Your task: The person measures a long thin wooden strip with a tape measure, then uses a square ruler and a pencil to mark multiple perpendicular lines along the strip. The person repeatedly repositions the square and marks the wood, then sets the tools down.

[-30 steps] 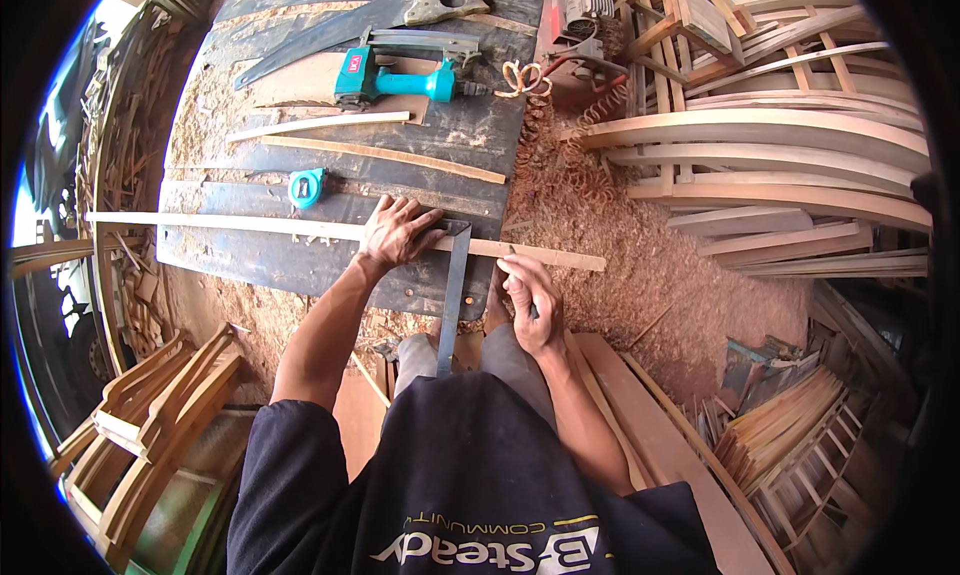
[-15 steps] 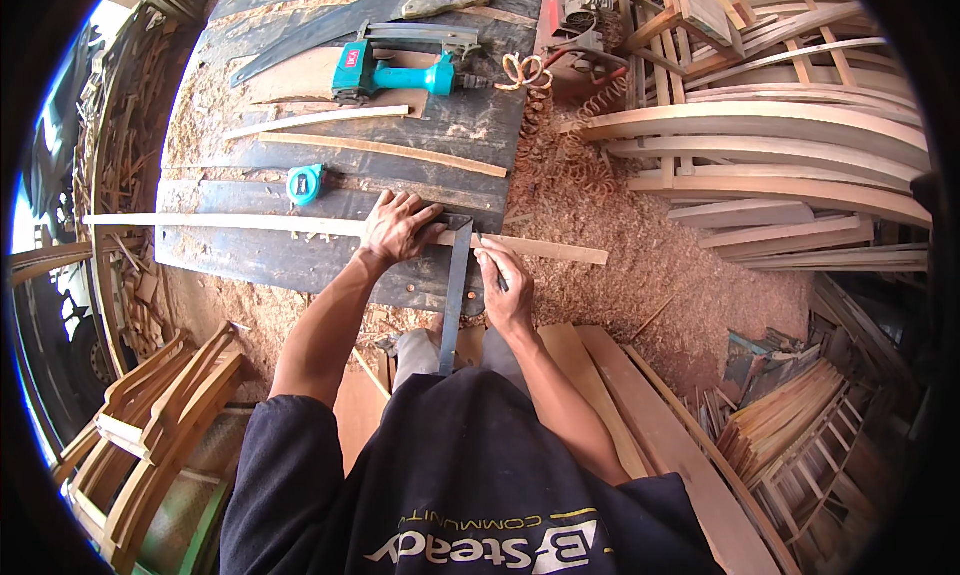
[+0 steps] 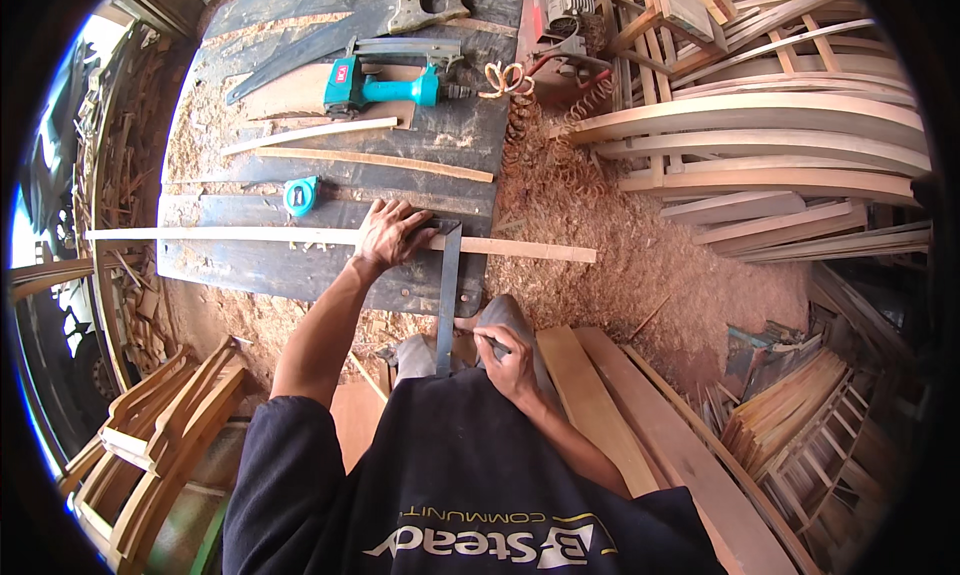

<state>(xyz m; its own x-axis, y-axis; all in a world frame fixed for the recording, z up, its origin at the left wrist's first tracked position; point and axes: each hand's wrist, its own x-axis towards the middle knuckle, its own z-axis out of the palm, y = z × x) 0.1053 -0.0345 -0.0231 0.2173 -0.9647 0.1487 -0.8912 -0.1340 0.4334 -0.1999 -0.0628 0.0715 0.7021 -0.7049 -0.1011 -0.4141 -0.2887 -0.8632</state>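
Wood strip (image 3: 250, 236): long, thin, pale; laid flat crosswise under the left hand (image 3: 392, 233).
Metal square (image 3: 447, 285): dark blade laid across the strip, beside that hand.
Pencil (image 3: 478, 336): gripped in the right hand (image 3: 510, 360).

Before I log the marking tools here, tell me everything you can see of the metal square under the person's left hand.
The metal square is a grey steel L-shape. Its long blade runs from the thin wooden strip back toward the person, off the dark workbench. Its short arm lies along the strip. The left hand presses its corner flat; the right hand, holding a pencil, is beside its near end.
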